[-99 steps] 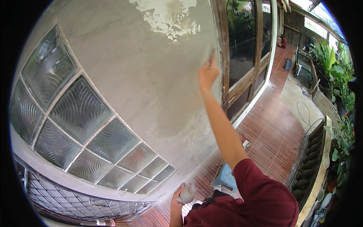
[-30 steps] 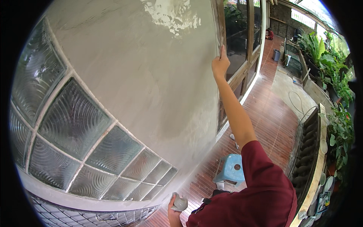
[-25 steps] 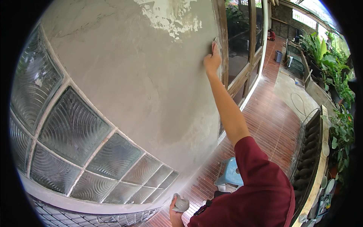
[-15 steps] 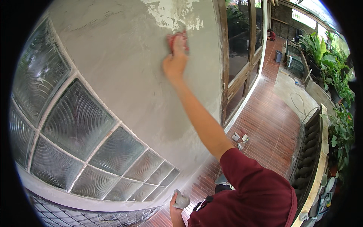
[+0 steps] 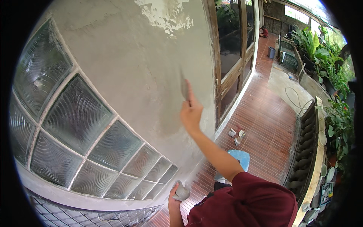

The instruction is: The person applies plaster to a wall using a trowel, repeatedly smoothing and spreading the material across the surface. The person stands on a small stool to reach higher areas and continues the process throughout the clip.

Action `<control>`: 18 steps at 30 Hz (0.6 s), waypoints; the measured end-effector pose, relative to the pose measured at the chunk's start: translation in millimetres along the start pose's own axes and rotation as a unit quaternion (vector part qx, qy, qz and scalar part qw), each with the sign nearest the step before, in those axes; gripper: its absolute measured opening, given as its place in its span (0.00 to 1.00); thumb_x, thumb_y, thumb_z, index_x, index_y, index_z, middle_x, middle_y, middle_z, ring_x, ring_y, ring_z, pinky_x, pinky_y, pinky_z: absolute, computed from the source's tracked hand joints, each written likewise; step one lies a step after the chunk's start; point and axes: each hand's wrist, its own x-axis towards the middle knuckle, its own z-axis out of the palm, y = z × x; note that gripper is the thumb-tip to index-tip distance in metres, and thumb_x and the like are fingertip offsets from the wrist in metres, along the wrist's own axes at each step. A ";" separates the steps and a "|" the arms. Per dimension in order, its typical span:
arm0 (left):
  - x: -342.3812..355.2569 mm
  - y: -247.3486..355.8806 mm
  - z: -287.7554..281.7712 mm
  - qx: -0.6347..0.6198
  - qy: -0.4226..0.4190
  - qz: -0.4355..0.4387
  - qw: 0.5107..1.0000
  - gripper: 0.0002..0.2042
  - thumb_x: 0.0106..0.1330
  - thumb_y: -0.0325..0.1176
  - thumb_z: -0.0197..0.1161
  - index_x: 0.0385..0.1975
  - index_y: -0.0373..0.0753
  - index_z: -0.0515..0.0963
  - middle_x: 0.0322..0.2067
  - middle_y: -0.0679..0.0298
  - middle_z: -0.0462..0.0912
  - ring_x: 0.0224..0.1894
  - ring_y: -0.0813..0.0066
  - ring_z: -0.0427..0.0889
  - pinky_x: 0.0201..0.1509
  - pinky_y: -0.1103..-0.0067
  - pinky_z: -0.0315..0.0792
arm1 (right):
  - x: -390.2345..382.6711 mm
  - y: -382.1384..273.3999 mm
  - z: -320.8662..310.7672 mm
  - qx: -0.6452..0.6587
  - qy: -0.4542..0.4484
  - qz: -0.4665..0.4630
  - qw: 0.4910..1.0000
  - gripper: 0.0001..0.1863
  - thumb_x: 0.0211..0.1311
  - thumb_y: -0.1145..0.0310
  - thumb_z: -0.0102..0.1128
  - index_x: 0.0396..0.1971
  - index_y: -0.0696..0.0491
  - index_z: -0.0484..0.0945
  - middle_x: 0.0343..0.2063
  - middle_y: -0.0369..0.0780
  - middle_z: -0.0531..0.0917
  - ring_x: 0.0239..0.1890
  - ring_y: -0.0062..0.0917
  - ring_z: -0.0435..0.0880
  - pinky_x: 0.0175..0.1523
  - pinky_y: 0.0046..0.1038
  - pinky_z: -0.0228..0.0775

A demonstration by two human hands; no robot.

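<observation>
My right hand (image 5: 191, 114) is closed round a thin flat scraper (image 5: 185, 90), seen edge-on and blurred at its tip, with the index finger stretched along it. The scraper is at the grey plastered wall (image 5: 151, 87); whether it touches cannot be told. Above it, a patch of flaking white (image 5: 166, 17) shows on the wall. Low down, near the wall's bottom edge, my left hand (image 5: 173, 197) grips a rounded grey lump of putty (image 5: 183, 192). A damp, darker area of wall lies left of my right forearm.
Patterned glass blocks (image 5: 77, 115) fill the wall's left side. A wooden-framed glass door (image 5: 230, 38) stands to the right. On the red tiled floor (image 5: 268, 125) are a light-blue stool (image 5: 240, 156) and small scraps (image 5: 237, 135). A balustrade (image 5: 304, 151) and plants line the right; another person (image 5: 264, 32) sits far back.
My right hand has come down and slightly right from beneath the white patch, turning the scraper from its reddish face to edge-on. My left hand still grips the putty. The blue stool shows more.
</observation>
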 end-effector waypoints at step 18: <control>62.8 36.2 135.3 0.249 0.028 0.042 0.967 0.19 0.64 0.45 0.62 0.41 0.32 0.75 0.33 0.59 0.81 0.33 0.70 0.82 0.36 0.72 0.79 | -39.9 244.1 -178.6 0.423 -0.083 0.591 0.682 0.08 0.65 0.70 0.47 0.40 0.54 0.73 0.35 0.40 0.81 0.39 0.27 0.80 0.52 0.39 0.71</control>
